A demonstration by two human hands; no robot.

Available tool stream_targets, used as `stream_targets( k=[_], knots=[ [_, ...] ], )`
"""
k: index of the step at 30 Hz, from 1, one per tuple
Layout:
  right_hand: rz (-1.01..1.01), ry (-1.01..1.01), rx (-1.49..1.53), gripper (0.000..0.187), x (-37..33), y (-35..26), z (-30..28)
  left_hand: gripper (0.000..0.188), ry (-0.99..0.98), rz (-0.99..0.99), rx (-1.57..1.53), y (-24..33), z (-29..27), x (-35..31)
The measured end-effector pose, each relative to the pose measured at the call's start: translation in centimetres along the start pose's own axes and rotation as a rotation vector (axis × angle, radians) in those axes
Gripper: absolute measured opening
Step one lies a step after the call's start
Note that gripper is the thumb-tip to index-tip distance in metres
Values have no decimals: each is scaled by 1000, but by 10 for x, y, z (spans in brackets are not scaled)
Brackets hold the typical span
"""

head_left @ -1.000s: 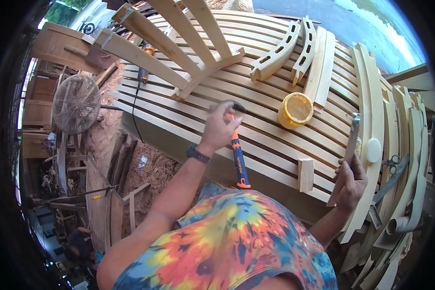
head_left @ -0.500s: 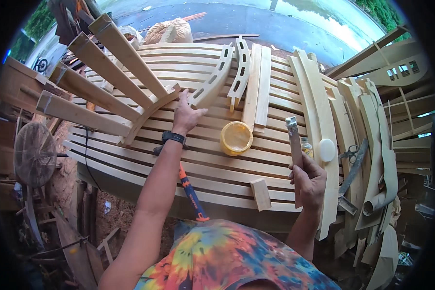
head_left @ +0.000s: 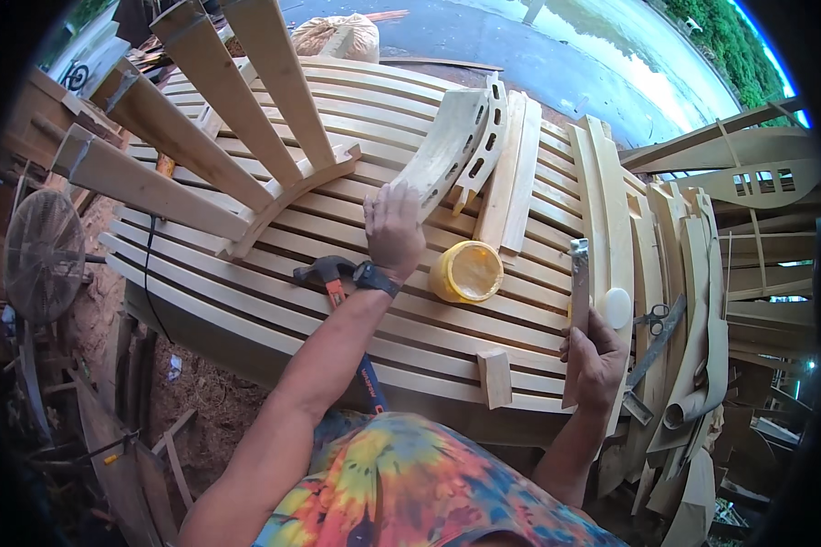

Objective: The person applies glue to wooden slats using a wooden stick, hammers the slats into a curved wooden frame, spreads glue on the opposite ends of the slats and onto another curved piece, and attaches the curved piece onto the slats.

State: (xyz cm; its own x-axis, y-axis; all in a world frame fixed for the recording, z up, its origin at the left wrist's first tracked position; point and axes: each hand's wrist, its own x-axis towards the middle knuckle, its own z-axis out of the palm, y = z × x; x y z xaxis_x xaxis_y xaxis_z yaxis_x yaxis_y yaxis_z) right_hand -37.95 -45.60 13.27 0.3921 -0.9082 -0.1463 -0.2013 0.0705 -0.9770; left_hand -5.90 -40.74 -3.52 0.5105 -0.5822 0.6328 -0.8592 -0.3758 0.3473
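Note:
My left hand (head_left: 394, 230) is closed over the near end of a curved slotted wooden rail (head_left: 442, 137), its fingers on the pale broad face; the thumb is hidden. A second slotted rail (head_left: 489, 137) lies close along its right side. In my right hand (head_left: 598, 360) a flat wooden stick (head_left: 578, 296) stands upright, its top end smeared with something whitish. Between the hands sits an open yellow jar (head_left: 466, 272) of pale tan paste. A claw hammer (head_left: 337, 278) lies under my left wrist, its blue and orange handle pointing toward me.
The slatted wooden bench top (head_left: 337, 219) carries everything. At left, a curved frame (head_left: 287, 205) has several long boards rising from it. Straight boards (head_left: 515, 173), a small wood block (head_left: 494, 378), a white lid (head_left: 616, 308) and scissors (head_left: 655, 317) lie rightward. A fan (head_left: 44, 255) stands far left.
My left hand has moved right from beside the curved frame onto the slotted rail. That rail has turned to show its broad face and lies nearer the second rail. The stick remains in my right hand.

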Motion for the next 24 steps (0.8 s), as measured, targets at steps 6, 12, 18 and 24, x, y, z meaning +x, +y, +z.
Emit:
stream_targets(
  k=[6, 12, 18, 24],
  knots=[
    [-7, -20, -53, 42, 0, -6, 12, 52, -75, -84, -321, 4, -19, 27],
    [-18, -52, -64, 42, 1, -6, 24, 48, -109, -296, -424, -39, 12, 44],
    [-28, -32, -65, 43, -4, 1, 8, 64, 204, 23, -85, 21, -3, 86],
    [-40, 15, -64, 43, -15, -2, -2, 72, -941, -225, -228, 69, -3, 154]
  ],
)
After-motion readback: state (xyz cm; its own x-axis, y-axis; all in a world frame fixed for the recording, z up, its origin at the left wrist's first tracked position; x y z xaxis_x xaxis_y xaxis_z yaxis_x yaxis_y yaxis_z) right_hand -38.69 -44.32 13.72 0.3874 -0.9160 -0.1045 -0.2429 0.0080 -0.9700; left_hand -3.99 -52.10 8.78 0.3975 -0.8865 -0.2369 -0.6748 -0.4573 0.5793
